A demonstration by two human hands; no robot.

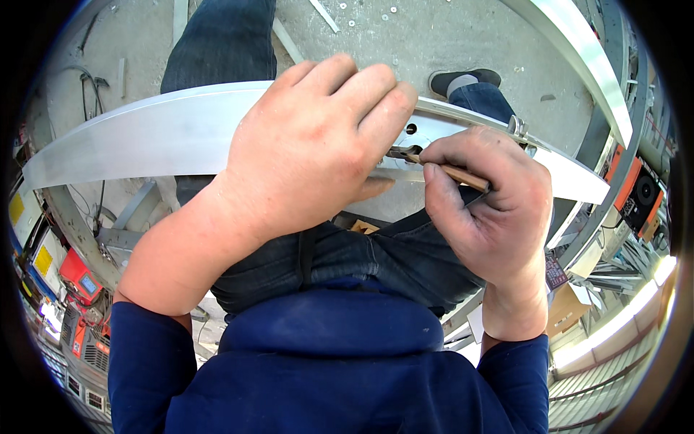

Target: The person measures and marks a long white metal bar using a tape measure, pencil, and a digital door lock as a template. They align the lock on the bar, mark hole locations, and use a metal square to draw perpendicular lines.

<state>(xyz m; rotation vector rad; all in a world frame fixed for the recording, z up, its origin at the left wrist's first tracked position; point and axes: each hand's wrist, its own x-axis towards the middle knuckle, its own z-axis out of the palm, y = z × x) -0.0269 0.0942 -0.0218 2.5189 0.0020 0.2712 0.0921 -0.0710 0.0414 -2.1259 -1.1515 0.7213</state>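
Note:
A long, flat aluminium profile [144, 137] runs across the view at waist height, with a round hole [411, 129] near its middle. My left hand [311, 145] presses down on the profile, fingers curled over its far edge just left of the hole. My right hand [491, 202] is shut on a wooden pencil [463, 176], held like a pen, its tip touching the metal just below the hole and close to my left fingertips.
A second aluminium profile [578, 50] slants across the upper right. Red and orange machines [79, 278] stand at the lower left, another orange device [640, 195] at the right. Small washers [369, 14] and a cable [90, 83] lie on the concrete floor.

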